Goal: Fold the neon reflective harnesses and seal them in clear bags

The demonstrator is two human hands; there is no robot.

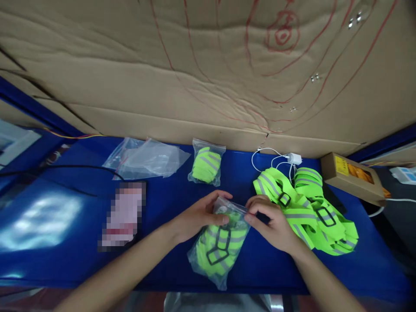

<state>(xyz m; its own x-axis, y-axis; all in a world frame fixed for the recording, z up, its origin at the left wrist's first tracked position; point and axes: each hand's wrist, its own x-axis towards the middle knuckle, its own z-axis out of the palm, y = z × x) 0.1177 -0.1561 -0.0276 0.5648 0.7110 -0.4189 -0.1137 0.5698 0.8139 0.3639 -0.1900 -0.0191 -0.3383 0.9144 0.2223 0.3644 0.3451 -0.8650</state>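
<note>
A clear zip bag (pixel 224 255) lies near the table's front edge, with folded neon-yellow reflective straps and black buckles inside it. My left hand (pixel 203 214) is closed on the bag's upper left side, thumb over the front. At the top right corner of the same bag, my right hand (pixel 271 221) pinches the zip edge between thumb and fingers. Just to the right lies a loose heap of reflective straps (pixel 302 212) with black buckles. A smaller filled zip bag (pixel 207 164) rests behind my hands.
Flat clear bags (pixel 149 158) lie at the back left of the blue table (pixel 169 264). A blurred-out flat object (pixel 123 214) is left of my arm. A white charger (pixel 294 159) with cable and a cardboard box (pixel 352 177) stand back right. A cardboard wall (pixel 130 86) rises behind.
</note>
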